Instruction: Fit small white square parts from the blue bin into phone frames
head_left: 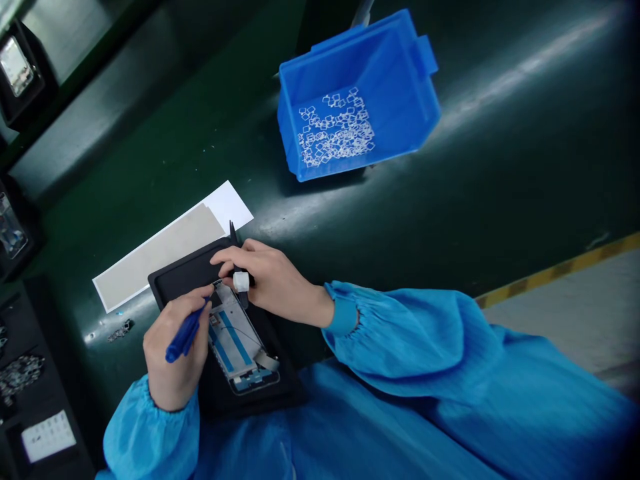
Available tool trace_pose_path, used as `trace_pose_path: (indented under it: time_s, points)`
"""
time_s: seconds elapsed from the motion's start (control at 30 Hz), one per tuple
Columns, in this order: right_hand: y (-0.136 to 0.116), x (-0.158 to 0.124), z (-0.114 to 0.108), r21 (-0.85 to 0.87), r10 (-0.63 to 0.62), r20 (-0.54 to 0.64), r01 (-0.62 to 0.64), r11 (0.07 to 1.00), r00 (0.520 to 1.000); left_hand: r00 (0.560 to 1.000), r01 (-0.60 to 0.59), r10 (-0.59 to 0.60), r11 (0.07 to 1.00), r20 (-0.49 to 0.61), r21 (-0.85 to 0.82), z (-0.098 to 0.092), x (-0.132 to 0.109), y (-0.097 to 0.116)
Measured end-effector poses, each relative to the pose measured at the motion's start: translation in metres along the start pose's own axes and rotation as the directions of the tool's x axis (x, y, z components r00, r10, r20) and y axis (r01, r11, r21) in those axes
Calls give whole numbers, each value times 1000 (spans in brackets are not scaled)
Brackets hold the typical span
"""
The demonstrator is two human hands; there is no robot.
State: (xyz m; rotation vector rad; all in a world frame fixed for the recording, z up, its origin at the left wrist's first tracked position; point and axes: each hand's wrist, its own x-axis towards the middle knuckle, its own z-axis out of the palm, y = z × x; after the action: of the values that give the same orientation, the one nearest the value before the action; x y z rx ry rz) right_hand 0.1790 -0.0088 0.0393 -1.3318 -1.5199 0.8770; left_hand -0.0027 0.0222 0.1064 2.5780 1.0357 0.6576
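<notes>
My left hand (175, 350) grips a blue plastic pen-like tool (185, 337), its fingertips near the upper corner of an open smartphone frame (235, 340). That frame, with blue strips and a thin wire across it, lies on a black rubber mat (183, 277). My right hand (270, 280) holds a slim black tool (243, 293) with a white sleeve or ring (241, 281) around it, over the mat's upper edge. The hands hide part of the frame's upper end.
A blue plastic bin (355, 100) holds several small white square frames. A white sheet with a grey film (173, 247) lies beyond the mat. Black trays of parts (20, 377) line the dark green bench's left side. A yellow-marked edge (555, 273) runs at right.
</notes>
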Motion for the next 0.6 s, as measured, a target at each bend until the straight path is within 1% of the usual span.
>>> trace_pose_path:
  time_s: [0.23, 0.33, 0.43, 0.53, 0.6]
  points:
    - [-1, 0, 1, -24, 29, 6, -29, 999, 1000, 997, -31, 27, 998, 79, 54, -4, 5, -3]
    - [-1, 1, 1, -37, 38, 12, -38, 999, 999, 993, -17, 9, 998, 115, 69, -6, 10, -4]
    - [-1, 1, 0, -45, 41, 19, -40, 998, 999, 993, 48, -50, 998, 109, 27, -7, 9, -6]
    - [-1, 1, 0, -44, 48, 31, -46, 998, 998, 988, 144, -139, 987, 65, -74, -8, 3, -9]
    - [-2, 1, -1, -41, 50, 37, -49, 998, 998, 984, 174, -169, 978, 53, -118, -8, -1, -10]
